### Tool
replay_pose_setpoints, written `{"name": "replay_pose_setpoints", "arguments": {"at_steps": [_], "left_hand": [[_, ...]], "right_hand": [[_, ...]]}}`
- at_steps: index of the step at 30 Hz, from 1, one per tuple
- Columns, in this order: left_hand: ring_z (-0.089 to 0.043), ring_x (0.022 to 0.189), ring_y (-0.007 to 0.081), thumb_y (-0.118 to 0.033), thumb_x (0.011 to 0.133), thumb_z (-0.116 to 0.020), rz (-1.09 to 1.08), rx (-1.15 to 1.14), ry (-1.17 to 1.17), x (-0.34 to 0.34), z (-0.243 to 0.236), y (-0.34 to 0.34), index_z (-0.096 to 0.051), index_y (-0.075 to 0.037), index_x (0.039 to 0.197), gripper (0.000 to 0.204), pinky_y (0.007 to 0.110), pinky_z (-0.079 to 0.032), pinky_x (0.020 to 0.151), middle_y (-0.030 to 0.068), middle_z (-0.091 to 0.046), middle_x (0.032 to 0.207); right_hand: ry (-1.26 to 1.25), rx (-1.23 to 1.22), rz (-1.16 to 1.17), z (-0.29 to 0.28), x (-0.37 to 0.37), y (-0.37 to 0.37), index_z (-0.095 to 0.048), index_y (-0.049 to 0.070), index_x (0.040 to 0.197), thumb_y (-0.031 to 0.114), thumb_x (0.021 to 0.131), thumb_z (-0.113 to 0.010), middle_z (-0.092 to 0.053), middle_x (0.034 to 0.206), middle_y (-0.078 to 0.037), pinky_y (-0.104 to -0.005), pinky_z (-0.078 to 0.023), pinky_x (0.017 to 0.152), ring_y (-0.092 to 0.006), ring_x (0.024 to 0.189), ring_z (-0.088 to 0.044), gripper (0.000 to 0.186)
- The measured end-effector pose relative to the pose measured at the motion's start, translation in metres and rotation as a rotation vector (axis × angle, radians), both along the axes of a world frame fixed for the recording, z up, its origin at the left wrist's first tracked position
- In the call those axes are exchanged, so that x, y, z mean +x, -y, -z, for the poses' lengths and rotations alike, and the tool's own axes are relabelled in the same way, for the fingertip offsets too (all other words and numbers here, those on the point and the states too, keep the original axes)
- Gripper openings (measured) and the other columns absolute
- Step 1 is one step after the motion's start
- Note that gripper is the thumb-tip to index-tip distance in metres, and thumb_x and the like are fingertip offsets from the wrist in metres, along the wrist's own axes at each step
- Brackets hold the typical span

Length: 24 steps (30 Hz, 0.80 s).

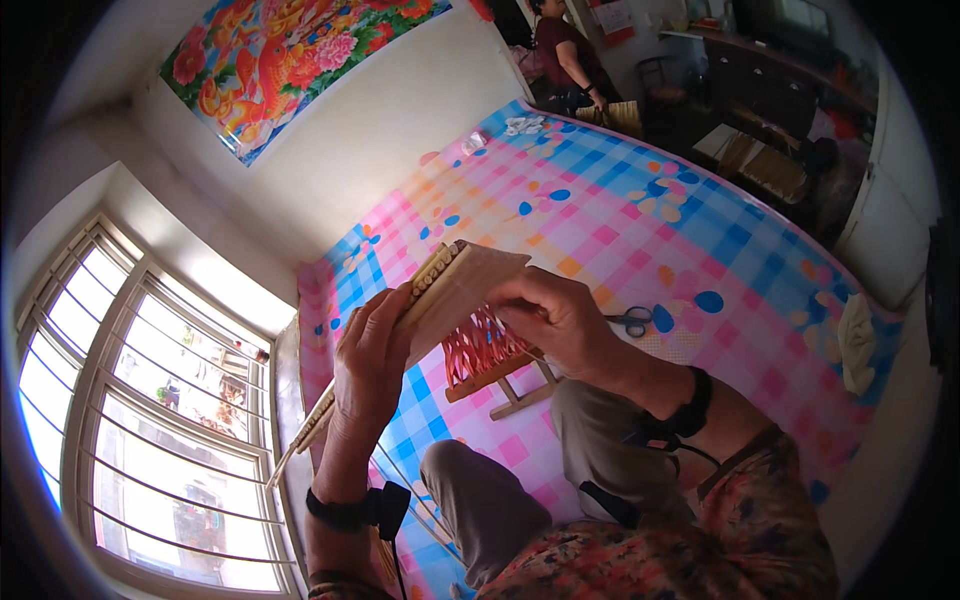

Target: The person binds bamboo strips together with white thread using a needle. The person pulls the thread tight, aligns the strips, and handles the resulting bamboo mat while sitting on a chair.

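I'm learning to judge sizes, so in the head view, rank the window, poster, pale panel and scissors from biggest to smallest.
1. Window
2. Poster
3. Pale panel, partly covered by the left hand
4. Scissors, clearly smallest

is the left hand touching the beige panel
Touching. The head view shows it: the left hand has its grip on the edge of the beige panel, with no gap showing between them.

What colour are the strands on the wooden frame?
The strands are red and pink, best seen in the head view.
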<state>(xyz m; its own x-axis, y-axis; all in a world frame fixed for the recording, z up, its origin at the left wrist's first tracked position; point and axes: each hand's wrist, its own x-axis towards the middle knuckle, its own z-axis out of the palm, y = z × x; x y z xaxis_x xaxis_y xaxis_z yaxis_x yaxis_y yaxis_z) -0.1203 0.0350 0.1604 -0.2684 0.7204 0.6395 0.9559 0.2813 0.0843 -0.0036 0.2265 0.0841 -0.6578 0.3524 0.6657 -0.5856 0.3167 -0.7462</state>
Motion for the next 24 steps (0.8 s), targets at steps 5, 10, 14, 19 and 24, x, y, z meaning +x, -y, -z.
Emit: {"name": "replay_pose_setpoints", "arguments": {"at_steps": [5,10,14,19,24], "left_hand": [[-0.064,0.108,0.0332,0.003,0.082,-0.063,-0.038,0.015,0.012,-0.007,-0.011,0.015,-0.061,-0.004,0.125,0.044,0.040,-0.051,0.092,0.0183,-0.064,0.119],[-0.064,0.109,0.0315,0.003,0.082,-0.063,-0.044,0.001,0.002,-0.008,-0.016,0.015,-0.061,-0.004,0.127,0.046,0.039,-0.051,0.093,0.0176,-0.064,0.120],[-0.063,0.111,0.0299,0.004,0.083,-0.062,-0.087,0.018,0.095,-0.012,-0.019,0.019,-0.061,-0.005,0.128,0.046,0.038,-0.051,0.094,0.0171,-0.064,0.121],[-0.063,0.113,0.0283,0.005,0.082,-0.063,-0.076,0.022,0.113,-0.018,-0.022,0.020,-0.061,-0.003,0.127,0.047,0.037,-0.051,0.094,0.0167,-0.063,0.122],[-0.062,0.113,0.0283,0.006,0.081,-0.062,-0.079,0.024,0.125,-0.020,-0.022,0.019,-0.060,-0.002,0.128,0.047,0.036,-0.050,0.095,0.0169,-0.063,0.122]], "right_hand": [[-0.214,0.208,0.055,-0.007,-0.036,0.014,-0.062,0.002,0.113,-0.002,0.087,-0.065,-0.061,0.108,-0.015,-0.0382,-0.051,0.087,-0.0305,0.102,-0.061,0.027],[-0.330,0.318,0.149,-0.015,-0.047,0.012,-0.062,0.006,0.117,0.000,0.085,-0.069,-0.062,0.106,-0.013,-0.0383,-0.053,0.083,-0.0324,0.097,-0.063,0.033],[-0.310,0.397,0.227,-0.017,-0.050,0.010,-0.062,0.008,0.119,0.000,0.083,-0.070,-0.061,0.102,-0.013,-0.0406,-0.053,0.081,-0.0335,0.094,-0.062,0.038],[-0.341,0.456,0.230,-0.015,-0.060,0.006,-0.059,0.010,0.124,0.004,0.084,-0.069,-0.060,0.101,-0.014,-0.0426,-0.053,0.079,-0.0339,0.092,-0.062,0.041],[-0.353,0.433,0.170,-0.017,-0.062,0.006,-0.059,0.005,0.125,-0.001,0.084,-0.065,-0.058,0.102,-0.016,-0.0412,-0.053,0.083,-0.0347,0.097,-0.062,0.042]]}}
